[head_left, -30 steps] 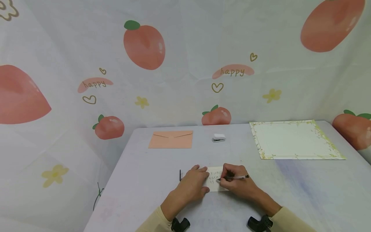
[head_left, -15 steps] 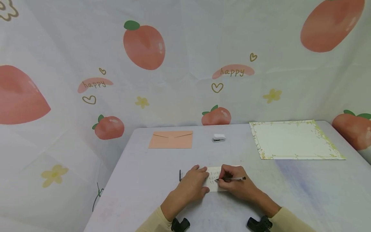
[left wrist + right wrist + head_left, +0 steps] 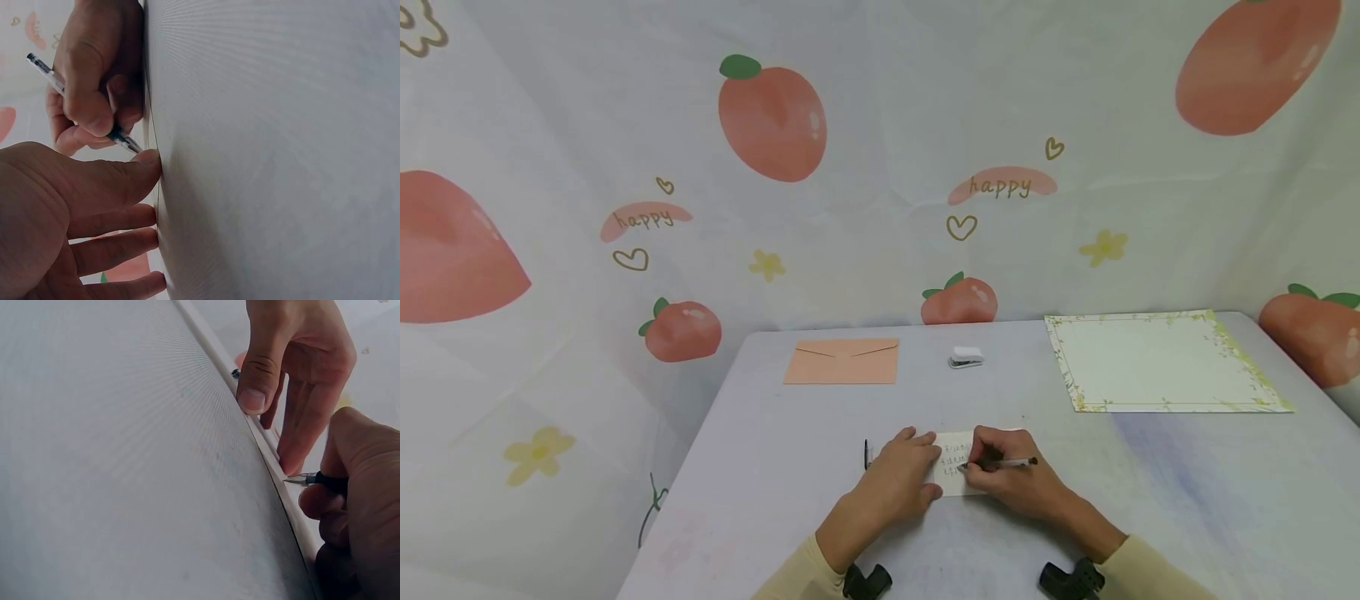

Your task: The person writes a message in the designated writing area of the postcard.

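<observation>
Only the head view gave us an envelope [image 3: 841, 363] at ten o'clock from the paper [image 3: 953, 485], a stapler [image 3: 966, 356] at twelve. The right hand [image 3: 1019, 483], grip pinching a pen [image 3: 1019, 462], blocked some paper (three o'clock side); the left hand [image 3: 897, 473] rested at nine, fingers extended.

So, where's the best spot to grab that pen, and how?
Likely a pinch on the pen low on its barrel, coming from the right, as the right hand does: the barrel is slim and slants, tip toward the card, tail sticking out rightward.
</observation>
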